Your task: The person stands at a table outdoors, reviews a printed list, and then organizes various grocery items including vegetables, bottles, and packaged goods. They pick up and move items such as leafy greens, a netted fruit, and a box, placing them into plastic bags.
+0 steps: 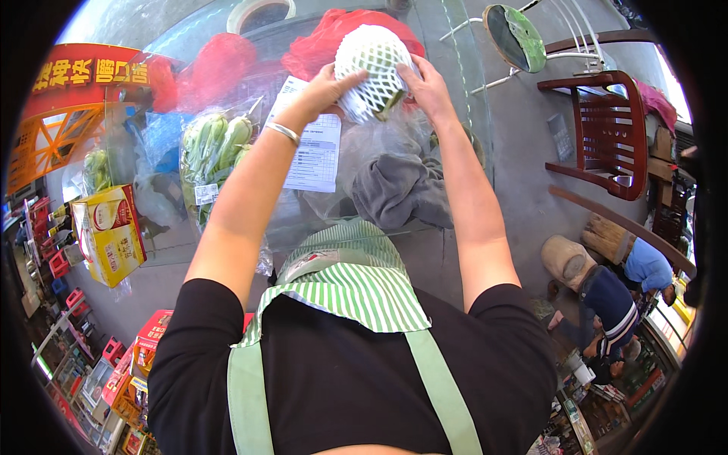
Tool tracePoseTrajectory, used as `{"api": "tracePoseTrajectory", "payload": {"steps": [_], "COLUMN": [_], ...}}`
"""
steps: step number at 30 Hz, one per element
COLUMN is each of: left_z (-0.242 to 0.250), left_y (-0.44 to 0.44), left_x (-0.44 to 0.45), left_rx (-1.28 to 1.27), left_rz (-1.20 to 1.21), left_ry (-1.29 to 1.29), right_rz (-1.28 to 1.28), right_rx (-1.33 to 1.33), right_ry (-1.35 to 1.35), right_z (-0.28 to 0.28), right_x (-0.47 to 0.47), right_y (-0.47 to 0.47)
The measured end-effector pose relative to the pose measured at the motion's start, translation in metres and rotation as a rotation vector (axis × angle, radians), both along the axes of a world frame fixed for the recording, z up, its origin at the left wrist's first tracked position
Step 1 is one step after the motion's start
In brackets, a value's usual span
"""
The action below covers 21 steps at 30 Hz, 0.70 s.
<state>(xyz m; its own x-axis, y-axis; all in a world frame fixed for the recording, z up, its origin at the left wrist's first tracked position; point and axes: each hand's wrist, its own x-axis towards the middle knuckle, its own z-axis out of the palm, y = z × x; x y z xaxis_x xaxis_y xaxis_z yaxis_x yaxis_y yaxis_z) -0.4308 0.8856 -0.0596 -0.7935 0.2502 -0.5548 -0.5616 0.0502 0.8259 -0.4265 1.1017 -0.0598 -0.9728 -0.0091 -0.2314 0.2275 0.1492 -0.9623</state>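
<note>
A round green fruit or vegetable in a white foam net sleeve (372, 68) is held above the far part of a glass-topped table (267, 227). My left hand (331, 90) grips it from the left, thumb across the net. On the opposite side, my right hand (425, 85) presses fingers and thumb against the sleeve. Green shows through the mesh and at the near end. Under my left wrist lies a printed sheet (313, 156). A crumpled grey cloth (395, 187) rests between my forearms, beside clear plastic film. Red mesh netting (318, 42) spreads behind the held item.
Left of my arm are bagged green vegetables (219, 139) with a label. Farther left are a yellow carton (111, 239) and an orange crate (51, 136). A round stool (515, 37) and a red-brown wooden chair (611, 136) stand at right. People (611, 307) sit farther off.
</note>
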Motion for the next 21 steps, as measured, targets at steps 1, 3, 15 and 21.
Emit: {"api": "tracePoseTrajectory", "payload": {"steps": [1, 3, 15, 21], "left_z": [0.003, 0.006, -0.012, -0.005], "left_y": [-0.006, -0.018, -0.046, -0.031], "left_x": [-0.008, -0.015, -0.021, -0.013], "left_rx": [0.065, 0.113, 0.277, 0.284], "left_rz": [-0.008, -0.03, 0.05, 0.078], "left_ry": [-0.055, -0.123, -0.298, -0.241], "right_rz": [0.052, 0.108, 0.076, 0.017], "right_rx": [0.139, 0.427, 0.403, 0.184], "right_ry": [0.047, 0.131, 0.098, 0.173], "right_z": [0.001, 0.004, 0.004, -0.009], "right_x": [-0.008, -0.02, -0.043, -0.035], "right_y": [0.001, -0.002, -0.026, -0.014]}}
